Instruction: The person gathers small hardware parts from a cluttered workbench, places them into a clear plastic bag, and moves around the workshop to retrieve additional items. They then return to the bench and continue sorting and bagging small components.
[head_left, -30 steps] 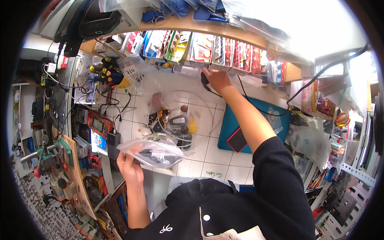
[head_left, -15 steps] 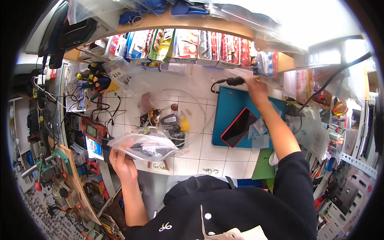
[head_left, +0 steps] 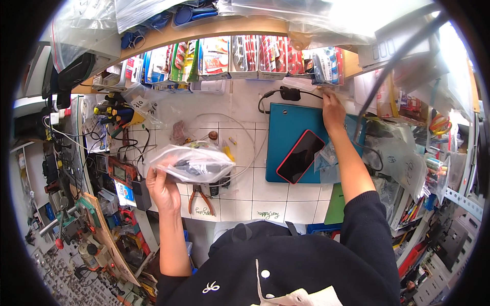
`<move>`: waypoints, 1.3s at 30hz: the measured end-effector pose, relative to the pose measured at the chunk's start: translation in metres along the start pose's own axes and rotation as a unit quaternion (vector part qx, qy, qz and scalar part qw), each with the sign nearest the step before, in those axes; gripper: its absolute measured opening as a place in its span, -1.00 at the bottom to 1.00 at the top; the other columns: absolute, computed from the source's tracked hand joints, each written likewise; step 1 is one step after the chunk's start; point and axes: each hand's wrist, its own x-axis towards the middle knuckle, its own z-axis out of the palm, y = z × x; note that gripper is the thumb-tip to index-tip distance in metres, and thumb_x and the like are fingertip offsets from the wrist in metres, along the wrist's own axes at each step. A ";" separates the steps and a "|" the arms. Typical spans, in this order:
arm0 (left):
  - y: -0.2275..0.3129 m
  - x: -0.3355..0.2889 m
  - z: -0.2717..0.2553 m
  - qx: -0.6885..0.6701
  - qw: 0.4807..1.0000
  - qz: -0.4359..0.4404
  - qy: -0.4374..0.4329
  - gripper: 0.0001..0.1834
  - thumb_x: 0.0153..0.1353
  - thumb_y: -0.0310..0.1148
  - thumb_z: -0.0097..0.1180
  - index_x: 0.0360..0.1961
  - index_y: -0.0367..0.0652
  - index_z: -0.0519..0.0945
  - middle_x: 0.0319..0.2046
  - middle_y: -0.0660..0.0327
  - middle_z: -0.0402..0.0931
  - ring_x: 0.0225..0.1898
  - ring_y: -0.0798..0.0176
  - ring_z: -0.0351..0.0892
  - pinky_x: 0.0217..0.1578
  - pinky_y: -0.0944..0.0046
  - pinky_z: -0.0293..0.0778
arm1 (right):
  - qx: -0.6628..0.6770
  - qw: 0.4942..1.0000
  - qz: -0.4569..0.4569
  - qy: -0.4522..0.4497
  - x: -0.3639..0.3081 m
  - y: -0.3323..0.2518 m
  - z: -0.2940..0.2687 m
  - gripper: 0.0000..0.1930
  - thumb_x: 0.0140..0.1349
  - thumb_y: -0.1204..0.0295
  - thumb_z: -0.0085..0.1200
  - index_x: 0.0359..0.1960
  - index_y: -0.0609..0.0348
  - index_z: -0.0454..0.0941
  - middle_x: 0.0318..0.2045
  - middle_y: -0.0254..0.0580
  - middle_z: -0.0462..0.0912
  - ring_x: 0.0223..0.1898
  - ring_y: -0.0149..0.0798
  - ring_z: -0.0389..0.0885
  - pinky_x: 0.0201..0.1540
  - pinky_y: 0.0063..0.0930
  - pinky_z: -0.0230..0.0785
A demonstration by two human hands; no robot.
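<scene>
My left hand [head_left: 164, 193] grips the edge of a clear zip bag [head_left: 196, 164] with dark items inside, held above the white tiled bench. Beyond the far edge of a teal laptop [head_left: 284, 132], the fingers of my right hand [head_left: 334, 115] are closed on a thin black cable [head_left: 309, 94]. This cable runs left to a small black block [head_left: 290, 94] lying behind the laptop. A phone with a red rim [head_left: 300, 156] rests on the laptop lid, beside a small clear bag [head_left: 328, 159]. Pliers with orange handles [head_left: 201, 200] lie below the zip bag.
Boxes of packaged goods [head_left: 214, 58] line the back under a wooden shelf [head_left: 229, 29]. To the left stand a holder of tools [head_left: 118, 113] and an orange meter [head_left: 122, 171]. Clear bags [head_left: 398, 158] crowd the right side. A thick dark cable [head_left: 393, 64] hangs there.
My right hand has shifted from the black block to the cable on its right. My left hand has raised the zip bag slightly, uncovering the pliers. The whole view has shifted a little.
</scene>
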 end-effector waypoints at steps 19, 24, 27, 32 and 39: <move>-0.016 0.028 0.006 -0.046 0.999 -0.005 0.027 -0.82 0.08 -0.38 0.11 -0.26 -0.12 0.48 -0.23 0.27 0.50 -0.16 0.31 0.44 -0.04 0.29 0.31 | 0.069 0.981 -0.179 -0.003 0.033 -0.153 -0.015 -0.63 -0.01 0.51 -0.08 -0.09 -0.05 0.44 -0.10 -0.31 0.43 -0.14 -0.31 0.37 -0.19 -0.40 0.26; -0.016 0.025 0.001 -0.066 0.998 -0.013 0.008 -0.79 0.09 -0.40 0.09 -0.22 -0.15 0.48 -0.22 0.23 0.49 -0.14 0.28 0.44 -0.02 0.27 0.30 | -0.010 0.983 -0.171 -0.061 0.046 -0.133 -0.003 -0.83 0.05 0.46 -0.13 -0.34 -0.05 0.49 -0.31 -0.35 0.51 -0.18 -0.28 0.45 -0.21 -0.35 0.30; -0.010 0.022 0.003 -0.069 0.997 -0.011 0.013 -0.81 0.08 -0.38 0.10 -0.24 -0.15 0.49 -0.25 0.21 0.51 -0.18 0.28 0.46 -0.04 0.25 0.32 | -0.036 0.984 -0.140 -0.099 0.045 -0.116 -0.005 -0.82 0.05 0.46 -0.13 -0.33 -0.05 0.49 -0.32 -0.33 0.51 -0.19 -0.26 0.47 -0.22 -0.31 0.33; 0.009 0.037 0.011 -0.103 0.995 -0.002 0.000 -0.80 0.07 -0.39 0.11 -0.24 -0.13 0.50 -0.26 0.17 0.51 -0.19 0.26 0.46 -0.03 0.21 0.31 | 0.060 0.989 -0.078 -0.108 0.037 -0.118 -0.013 -0.86 0.03 0.38 -0.02 -0.34 -0.01 0.47 -0.32 -0.30 0.47 -0.20 -0.21 0.45 -0.20 -0.30 0.32; -0.019 0.080 0.033 -0.102 0.991 0.036 -0.075 -0.74 0.06 -0.35 0.13 -0.20 -0.15 0.49 -0.23 0.19 0.51 -0.15 0.25 0.44 -0.03 0.23 0.27 | 0.110 0.984 -0.052 -0.132 0.015 -0.149 -0.023 -0.76 -0.07 0.23 0.15 -0.37 0.03 0.52 -0.30 -0.31 0.40 -0.19 -0.25 0.38 -0.18 -0.31 0.26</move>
